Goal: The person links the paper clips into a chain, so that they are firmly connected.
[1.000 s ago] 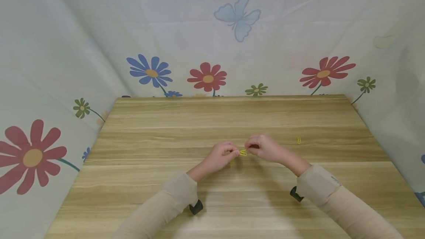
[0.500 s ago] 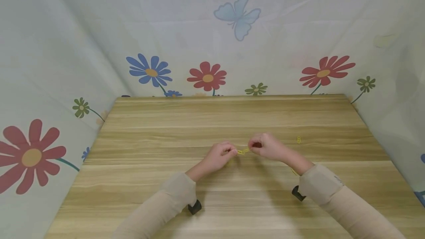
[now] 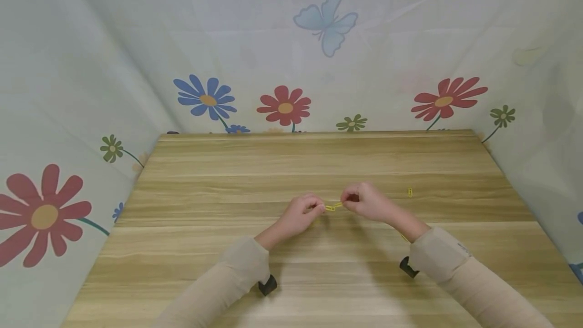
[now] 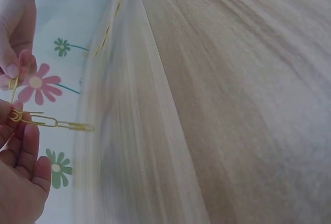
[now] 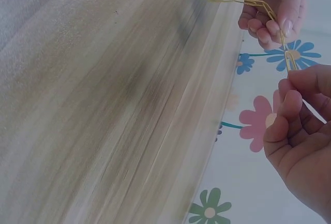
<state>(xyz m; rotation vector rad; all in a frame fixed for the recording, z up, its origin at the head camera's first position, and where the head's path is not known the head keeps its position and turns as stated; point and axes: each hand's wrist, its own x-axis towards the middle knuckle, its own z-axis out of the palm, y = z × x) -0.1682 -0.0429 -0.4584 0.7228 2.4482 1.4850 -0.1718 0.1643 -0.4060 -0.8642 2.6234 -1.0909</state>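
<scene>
Between the two hands, two linked yellow paper clips (image 3: 330, 208) stretch almost in a line above the table. My left hand (image 3: 300, 214) pinches the near end of the linked clips. A short chain of paper clips (image 4: 49, 121) dangles from its fingers toward the tabletop, plain in both wrist views. My right hand (image 3: 369, 204) pinches the end clip (image 5: 289, 61) between thumb and forefinger, its fingertips covering the clip's far end.
One loose yellow paper clip (image 3: 410, 192) lies on the wooden table (image 3: 273, 161) right of the right hand. Another yellow piece (image 3: 404, 237) shows partly beneath the right wrist. A flower-printed curtain (image 3: 364, 65) surrounds the table's back and sides.
My right hand has shifted slightly to the right, and the clips between the hands have gone from bunched at an angle to drawn out straight. The left hand has moved very slightly left.
</scene>
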